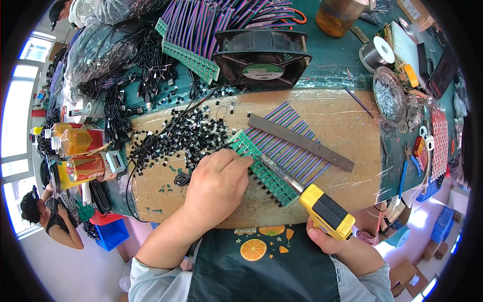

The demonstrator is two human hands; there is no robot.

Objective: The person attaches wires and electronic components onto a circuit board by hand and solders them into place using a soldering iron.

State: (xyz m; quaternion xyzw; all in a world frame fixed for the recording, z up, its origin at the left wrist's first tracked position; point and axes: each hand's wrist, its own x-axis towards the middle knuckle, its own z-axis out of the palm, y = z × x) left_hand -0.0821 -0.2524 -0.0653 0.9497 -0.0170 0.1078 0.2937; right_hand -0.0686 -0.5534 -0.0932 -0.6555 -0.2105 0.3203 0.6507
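My right hand (327,240) grips a yellow-and-black soldering gun (328,211). Its long metal tip slants up and left onto a green circuit board strip (274,182). At the strip's upper left part, my left hand (217,183) is closed, fingertips pressed together over the board. What those fingers pinch is hidden or too small to make out. Rows of purple, blue and black wires (282,118) fan out from the strip's far side, with a flat grey bar (302,142) lying across them. Small black connectors (191,133) are heaped left of the board.
Behind the brown work board (352,121) stands a black fan (262,58), beside a stack of wired green boards (188,58). On the right are a solder spool (376,54) and a round dish (389,95). Black cables (115,108) crowd the left. Another person (55,214) sits farther left.
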